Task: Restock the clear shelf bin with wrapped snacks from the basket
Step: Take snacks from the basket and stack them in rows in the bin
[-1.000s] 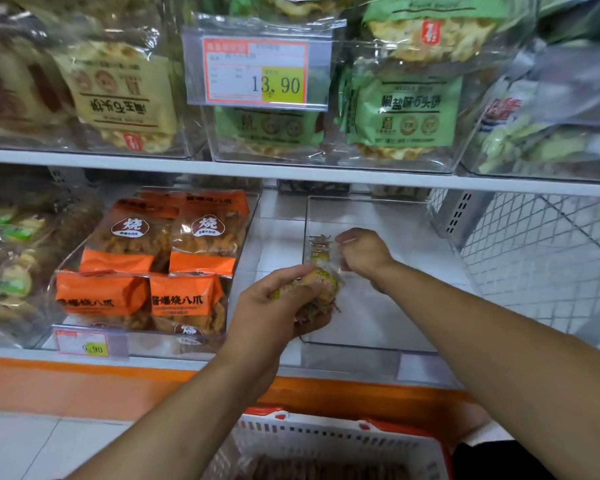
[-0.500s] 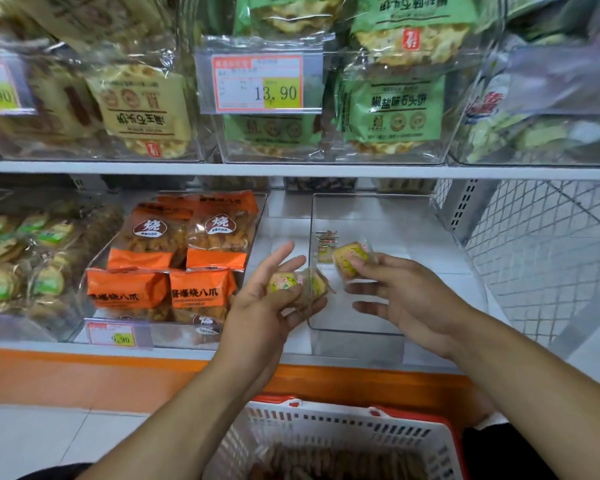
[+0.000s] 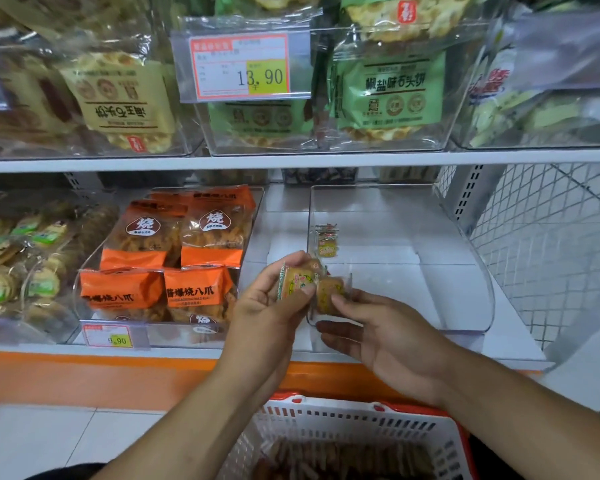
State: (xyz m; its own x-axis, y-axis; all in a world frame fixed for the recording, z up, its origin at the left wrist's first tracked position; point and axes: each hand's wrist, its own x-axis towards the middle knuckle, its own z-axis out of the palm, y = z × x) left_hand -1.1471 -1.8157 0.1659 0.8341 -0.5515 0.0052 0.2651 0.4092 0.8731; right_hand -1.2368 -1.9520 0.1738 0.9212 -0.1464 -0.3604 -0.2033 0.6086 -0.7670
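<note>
My left hand (image 3: 267, 306) grips a small bundle of wrapped snacks (image 3: 297, 280) in yellow-green wrappers, just in front of the left front corner of the clear shelf bin (image 3: 478, 271). From the right, my right hand (image 3: 385, 334) pinches the nearest wrapped snack (image 3: 329, 291) of that bundle between thumb and fingers. A few of the same snacks (image 3: 326, 242) stand on edge against the bin's left wall; the bin holds nothing else. The white basket with a red rim (image 3: 361, 419) sits below my arms, holding more snacks (image 3: 343, 459).
Orange snack bags (image 3: 174, 258) fill the clear bin to the left. A shelf board (image 3: 291, 159) with cracker bins and a price tag (image 3: 243, 67) hangs close above. A white wire mesh panel (image 3: 551, 244) closes the right side.
My right hand left a snack in the bin and came back toward me to the bundle in my left hand. My left hand has moved slightly right, still holding the bundle.
</note>
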